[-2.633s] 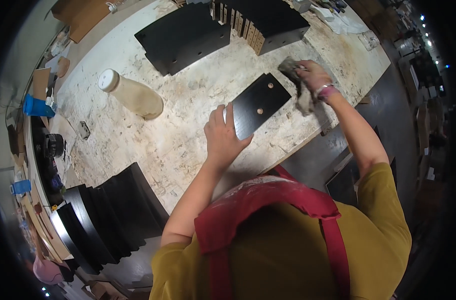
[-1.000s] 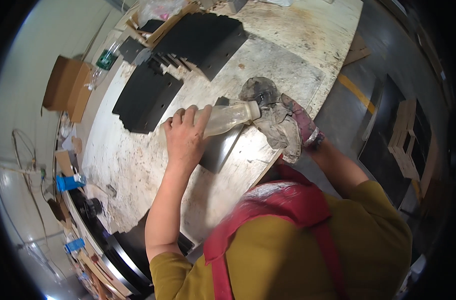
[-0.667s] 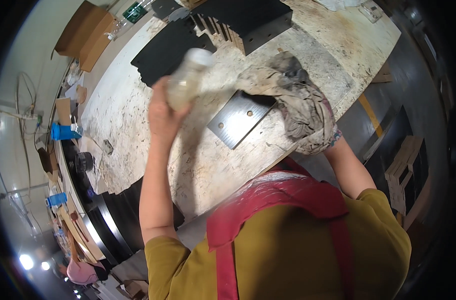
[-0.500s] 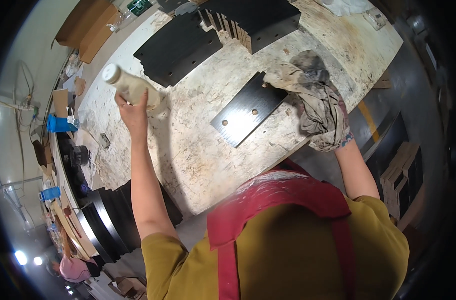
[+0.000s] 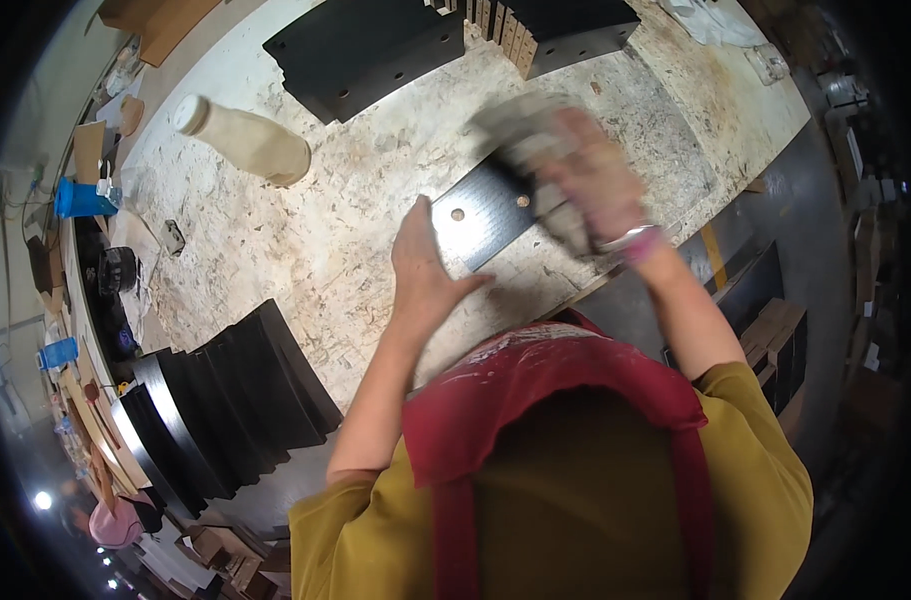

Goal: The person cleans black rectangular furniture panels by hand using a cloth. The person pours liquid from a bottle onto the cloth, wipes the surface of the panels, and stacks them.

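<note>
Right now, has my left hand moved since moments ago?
Yes, your left hand crossed the worktable rightward, from the white-capped bottle to the drilled black board.

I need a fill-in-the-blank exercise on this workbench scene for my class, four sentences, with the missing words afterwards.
The right hand holds a grey ____ against the black board.
Exactly ____ round holes show in the board.
The left hand has its ____ spread away from the fingers.
The bottle has a ____ cap.

Missing words: cloth; two; thumb; white.
</note>
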A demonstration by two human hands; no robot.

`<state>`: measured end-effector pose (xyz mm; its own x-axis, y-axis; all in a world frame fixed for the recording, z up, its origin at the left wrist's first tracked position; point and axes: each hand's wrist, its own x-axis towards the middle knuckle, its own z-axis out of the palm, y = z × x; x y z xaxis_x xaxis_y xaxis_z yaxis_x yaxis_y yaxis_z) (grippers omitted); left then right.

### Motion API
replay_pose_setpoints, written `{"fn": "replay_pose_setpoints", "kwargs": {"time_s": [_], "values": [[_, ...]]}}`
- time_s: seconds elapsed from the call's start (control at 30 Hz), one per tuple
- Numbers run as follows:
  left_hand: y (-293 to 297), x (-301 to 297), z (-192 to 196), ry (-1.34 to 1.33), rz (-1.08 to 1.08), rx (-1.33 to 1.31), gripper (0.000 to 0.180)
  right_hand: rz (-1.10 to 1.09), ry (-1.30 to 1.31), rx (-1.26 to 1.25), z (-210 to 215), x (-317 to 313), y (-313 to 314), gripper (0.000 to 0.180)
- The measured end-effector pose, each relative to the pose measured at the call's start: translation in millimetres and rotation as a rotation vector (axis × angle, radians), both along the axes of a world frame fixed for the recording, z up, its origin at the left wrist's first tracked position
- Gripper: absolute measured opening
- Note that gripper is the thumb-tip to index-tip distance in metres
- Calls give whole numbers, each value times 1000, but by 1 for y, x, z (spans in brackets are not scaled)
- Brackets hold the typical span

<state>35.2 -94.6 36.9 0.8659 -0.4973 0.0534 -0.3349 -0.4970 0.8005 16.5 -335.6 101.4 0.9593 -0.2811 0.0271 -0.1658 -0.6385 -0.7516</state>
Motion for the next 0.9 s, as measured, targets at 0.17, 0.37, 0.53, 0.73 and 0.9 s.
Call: {"fn": "replay_pose_setpoints", "kwargs": {"time_s": [0.17,0.37,0.53,0.73,0.9], "values": [[-8,2,-8,-105,88,-27,108,395,-351,-698,-54,24,7,31],[-9,0,-30,-321,74,-27,106,158,273,-536,-5,36,14,41],[-3,0,-34,-321,64,-40,110,339,6,-430,-34,26,29,27],[-4,1,-35,-301,50,-15,115,484,-128,-709,-20,26,53,29],[-3,2,-28,-294,76,-93,114,409,-153,-805,-43,41,35,24]]}}
